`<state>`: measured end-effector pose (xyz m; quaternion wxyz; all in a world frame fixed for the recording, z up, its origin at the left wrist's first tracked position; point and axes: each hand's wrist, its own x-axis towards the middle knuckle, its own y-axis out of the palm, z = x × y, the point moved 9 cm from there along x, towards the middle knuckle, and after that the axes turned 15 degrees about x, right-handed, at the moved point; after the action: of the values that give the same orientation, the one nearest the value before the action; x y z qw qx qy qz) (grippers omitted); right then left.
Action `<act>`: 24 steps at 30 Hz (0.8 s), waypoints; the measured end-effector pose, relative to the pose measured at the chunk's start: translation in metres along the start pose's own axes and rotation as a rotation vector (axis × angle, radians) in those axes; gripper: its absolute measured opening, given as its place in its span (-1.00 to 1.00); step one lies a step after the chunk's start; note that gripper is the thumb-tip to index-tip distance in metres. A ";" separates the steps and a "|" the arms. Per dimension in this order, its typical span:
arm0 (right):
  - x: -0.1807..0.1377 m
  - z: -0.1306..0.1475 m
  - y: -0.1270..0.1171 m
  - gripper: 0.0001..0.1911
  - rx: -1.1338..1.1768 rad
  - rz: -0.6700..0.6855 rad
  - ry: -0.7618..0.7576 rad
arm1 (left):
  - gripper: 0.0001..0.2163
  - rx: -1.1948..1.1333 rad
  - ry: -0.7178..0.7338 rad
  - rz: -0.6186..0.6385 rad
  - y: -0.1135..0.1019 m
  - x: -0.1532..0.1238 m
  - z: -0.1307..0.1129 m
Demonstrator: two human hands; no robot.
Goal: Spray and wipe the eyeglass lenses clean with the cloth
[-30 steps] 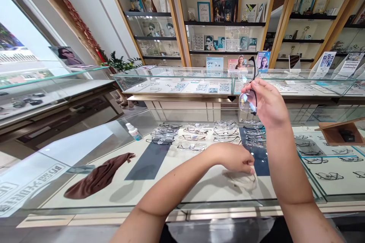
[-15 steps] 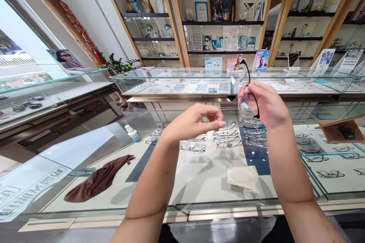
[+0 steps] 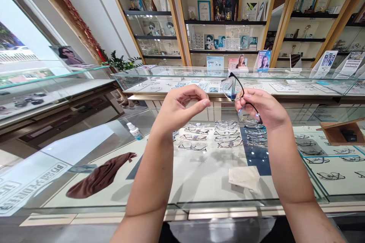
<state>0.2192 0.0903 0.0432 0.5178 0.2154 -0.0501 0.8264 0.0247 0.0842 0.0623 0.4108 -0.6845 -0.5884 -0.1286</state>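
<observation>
My right hand (image 3: pixel 264 108) is closed round a pair of thin black-rimmed glasses (image 3: pixel 234 89), held up over the glass counter (image 3: pixel 94 144). One lens sticks out to the left of my fingers. My left hand (image 3: pixel 179 108) hangs in the air just left of the glasses, thumb and forefinger pinched together with nothing visible between them, a small gap from the lens. A pale cleaning cloth (image 3: pixel 244 177) lies flat on the counter glass below my hands.
A brown cloth (image 3: pixel 99 176) and a small spray bottle (image 3: pixel 134 131) sit on the counter at left. Rows of glasses (image 3: pixel 216 138) lie inside the case. A wooden tray (image 3: pixel 340 133) stands at right. Another display case and shelves stand behind.
My left hand let go of the pale cloth on the counter and rose up beside the glasses. My right hand lowered the glasses slightly and tilted them to the left.
</observation>
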 end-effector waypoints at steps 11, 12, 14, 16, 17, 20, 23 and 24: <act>-0.002 -0.012 0.022 -0.67 0.040 0.216 0.137 | -0.53 -0.053 0.068 -0.061 0.006 0.003 -0.012; -0.003 -0.012 0.025 -0.67 0.046 0.238 0.145 | -0.53 -0.043 0.083 -0.059 0.007 0.003 -0.014; -0.004 -0.012 0.028 -0.66 0.062 0.266 0.155 | -0.51 -0.003 0.124 -0.057 0.008 0.002 -0.017; -0.005 -0.013 0.029 -0.65 0.085 0.276 0.161 | -0.47 0.069 0.203 -0.053 0.008 0.002 -0.020; -0.005 -0.013 0.029 -0.66 0.098 0.281 0.165 | -0.44 0.116 0.257 -0.051 0.009 0.002 -0.022; -0.005 -0.015 0.028 -0.68 0.130 0.304 0.179 | -0.39 0.279 0.438 -0.054 0.012 -0.001 -0.028; -0.006 -0.017 0.028 -0.70 0.146 0.326 0.193 | -0.40 0.377 0.522 -0.067 0.014 -0.004 -0.030; -0.006 -0.018 0.028 -0.71 0.151 0.330 0.196 | -0.40 0.392 0.530 -0.068 0.015 -0.005 -0.030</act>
<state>0.1917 0.0777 0.0286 0.3602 0.1610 0.0280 0.9184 0.0461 0.0597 0.0722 0.6690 -0.5152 -0.4969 -0.2002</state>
